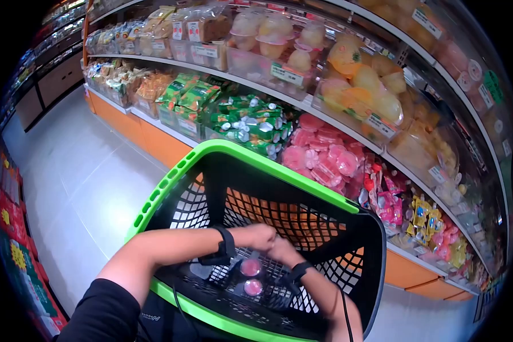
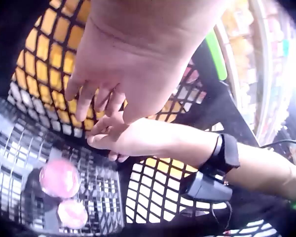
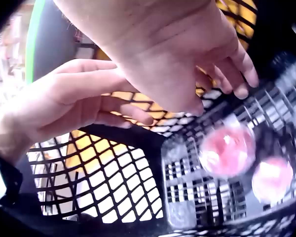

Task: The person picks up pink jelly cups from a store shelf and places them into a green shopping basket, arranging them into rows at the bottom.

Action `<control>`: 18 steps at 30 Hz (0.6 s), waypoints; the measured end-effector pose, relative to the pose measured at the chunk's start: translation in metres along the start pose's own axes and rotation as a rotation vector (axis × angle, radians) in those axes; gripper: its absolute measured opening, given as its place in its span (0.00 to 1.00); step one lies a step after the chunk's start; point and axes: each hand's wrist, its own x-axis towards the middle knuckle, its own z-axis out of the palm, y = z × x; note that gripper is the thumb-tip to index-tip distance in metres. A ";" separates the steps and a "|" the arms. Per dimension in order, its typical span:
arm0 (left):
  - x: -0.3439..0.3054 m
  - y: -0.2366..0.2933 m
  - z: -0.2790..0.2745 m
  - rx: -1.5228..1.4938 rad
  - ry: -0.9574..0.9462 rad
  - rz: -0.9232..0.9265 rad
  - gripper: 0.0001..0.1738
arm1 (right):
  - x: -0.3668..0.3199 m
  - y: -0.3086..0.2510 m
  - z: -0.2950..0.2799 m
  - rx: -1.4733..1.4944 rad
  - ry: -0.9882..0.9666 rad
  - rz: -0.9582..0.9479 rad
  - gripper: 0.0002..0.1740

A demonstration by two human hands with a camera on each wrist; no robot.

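Two hands reach down inside a black basket with a green rim (image 1: 268,166). Left hand (image 1: 255,236): nothing held, fingers loosely bent, slightly apart. Right hand (image 1: 284,252): same, relaxed, nothing pinched. Hands overlap in head view; contact, can't tell. Two round pink items (image 1: 251,267) (image 1: 252,286) are low in the basket, clear plastic (image 3: 180,215) around them; one pack or two, can't tell. Head view: pair is between 6 and 7 o'clock from the left grip, between 7 and 8 from the right, near both but apart. Nearer hand unclear. Each is round, no long axis; pair lines up roughly 12 to 6. Stocked shelves (image 1: 302,104) run from 10 to 4 o'clock beyond.
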 end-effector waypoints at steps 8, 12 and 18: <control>0.033 0.085 -0.154 0.025 0.638 0.408 0.09 | -0.066 -0.065 -0.244 0.049 0.639 -0.090 0.19; 0.086 0.064 -0.160 -0.018 0.792 0.266 0.12 | -0.029 -0.028 -0.269 0.041 1.013 -0.183 0.18; 0.118 0.033 -0.152 0.116 0.714 0.387 0.34 | 0.004 -0.007 -0.247 -0.219 0.976 -0.099 0.36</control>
